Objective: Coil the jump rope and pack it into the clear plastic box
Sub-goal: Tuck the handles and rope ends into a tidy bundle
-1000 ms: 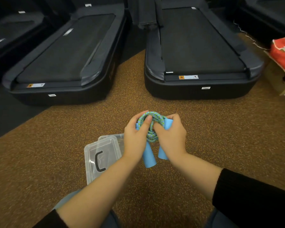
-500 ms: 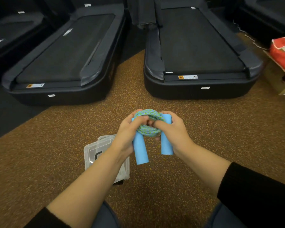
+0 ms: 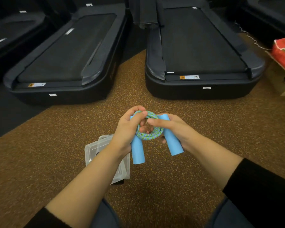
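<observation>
Blue foam handles, one in each of my hands; head view is all there is. My left hand wraps the left handle, fingertips hooked over the top of the rope coil. My right hand wraps the right handle, index finger laid across the coil. The hands are close together with the coil bunched between them, and the handles point back at me, slightly splayed.

The whole jump rope is in the air above the brown speckled floor. The clear plastic box sits on the floor under my left wrist, partly hidden by the forearm; I cannot tell if its lid is on.

Step, my read: coiling is about done and I'm tidying the bundle before packing. The next move needs the handles squeezed against the coil so the loops don't spring, then a move down-left to the box. The lid may need one hand freed first.
</observation>
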`<state>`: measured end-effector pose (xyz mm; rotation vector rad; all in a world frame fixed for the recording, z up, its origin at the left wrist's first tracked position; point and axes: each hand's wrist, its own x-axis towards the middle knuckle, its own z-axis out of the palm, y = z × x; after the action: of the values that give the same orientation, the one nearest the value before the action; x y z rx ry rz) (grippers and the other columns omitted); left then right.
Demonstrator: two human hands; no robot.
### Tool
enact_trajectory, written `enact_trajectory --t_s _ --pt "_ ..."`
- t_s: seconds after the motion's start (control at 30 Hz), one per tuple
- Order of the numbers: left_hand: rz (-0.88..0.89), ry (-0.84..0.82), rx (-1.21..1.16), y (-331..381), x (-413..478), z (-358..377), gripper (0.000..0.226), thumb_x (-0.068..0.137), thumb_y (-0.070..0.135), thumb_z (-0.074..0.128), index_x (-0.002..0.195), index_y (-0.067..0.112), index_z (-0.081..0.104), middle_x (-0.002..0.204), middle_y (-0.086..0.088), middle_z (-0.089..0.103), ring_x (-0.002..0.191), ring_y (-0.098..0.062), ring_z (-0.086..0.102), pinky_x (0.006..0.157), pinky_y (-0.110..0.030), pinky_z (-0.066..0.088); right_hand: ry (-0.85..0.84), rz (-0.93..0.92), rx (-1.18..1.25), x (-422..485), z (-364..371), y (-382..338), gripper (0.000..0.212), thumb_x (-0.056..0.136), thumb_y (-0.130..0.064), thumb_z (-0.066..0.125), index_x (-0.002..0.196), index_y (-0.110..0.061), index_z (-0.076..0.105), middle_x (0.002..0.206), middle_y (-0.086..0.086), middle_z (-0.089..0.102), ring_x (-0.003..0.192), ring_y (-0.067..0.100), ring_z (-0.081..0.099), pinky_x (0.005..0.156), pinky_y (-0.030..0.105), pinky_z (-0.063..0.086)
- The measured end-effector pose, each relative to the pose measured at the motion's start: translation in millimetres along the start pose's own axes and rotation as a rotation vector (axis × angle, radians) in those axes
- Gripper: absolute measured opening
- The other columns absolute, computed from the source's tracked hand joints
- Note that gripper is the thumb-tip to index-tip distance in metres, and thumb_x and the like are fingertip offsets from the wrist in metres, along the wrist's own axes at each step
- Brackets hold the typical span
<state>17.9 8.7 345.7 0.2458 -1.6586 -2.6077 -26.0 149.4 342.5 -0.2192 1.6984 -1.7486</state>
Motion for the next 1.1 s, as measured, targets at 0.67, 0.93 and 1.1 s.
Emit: enact_trajectory --t_s 0.67,0.93,1.1 --pt "0.086 0.305 0.400 -34 -7 15 0.052 0.063 0.053 0.070 0.101 0.018 0.068 0.101 0.001 0.072 0.097 -0.013 0.068 0.096 -0.039 0.051 0.612 -0.431 -0.326 -2 30 31 0.007 0.079 -0.017 0.066 0.080 -0.014 0.060 0.060 -0.004 0.059 0.053 -0.001 0.048 0.049 0.010 0.037" --pt "0.195 0.324 0.395 -33 -7 13 0.020 0.085 0.025 0.064 0.103 0.019 0.066 0.096 0.008 0.069 0.089 -0.001 0.064 0.085 -0.019 0.051 0.501 -0.381 -0.335 2 31 32 0.010 0.080 -0.018 0.063 0.082 -0.015 0.054 0.064 -0.007 0.056 0.053 -0.005 0.048 0.051 0.011 0.038" --pt "0.200 0.351 0.385 -43 -6 5 0.017 0.090 0.027 0.055 0.103 0.025 0.066 0.108 0.002 0.068 0.103 -0.010 0.063 0.093 -0.027 0.048 0.316 -0.295 -0.137 9 29 39 0.035 0.076 -0.045 0.055 0.090 -0.014 0.056 0.079 -0.002 0.060 0.073 0.008 0.054 0.070 0.029 0.044"
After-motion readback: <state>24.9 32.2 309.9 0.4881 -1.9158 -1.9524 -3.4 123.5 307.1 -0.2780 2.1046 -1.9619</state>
